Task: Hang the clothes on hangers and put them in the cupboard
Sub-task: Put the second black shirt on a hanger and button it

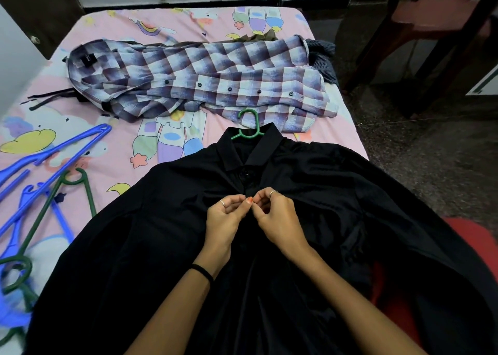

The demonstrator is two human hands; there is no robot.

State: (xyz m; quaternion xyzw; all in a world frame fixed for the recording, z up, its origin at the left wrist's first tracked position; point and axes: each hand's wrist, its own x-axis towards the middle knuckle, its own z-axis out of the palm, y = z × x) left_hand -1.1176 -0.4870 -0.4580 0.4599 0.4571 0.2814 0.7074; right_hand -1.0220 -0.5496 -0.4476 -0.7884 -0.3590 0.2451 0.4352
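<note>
Head view: a bed (113, 26) with a pink cartoon sheet is seen, and a black shirt (167, 247) is spread across its near end. A checked shirt (204, 77) is laid farther back. Blue and green hangers (51, 171) are scattered at the left edge. A green hanger (249, 128) is tucked into the black shirt's collar, its hook poking out. The shirt's front opening below the collar is pinched by the left hand (226, 220) and the right hand (277, 217), fingertips nearly touching.

Black shirt (310, 220), green hanger (249, 128), purple-checked shirt (215, 77), pink cartoon-print sheet (121, 144).
</note>
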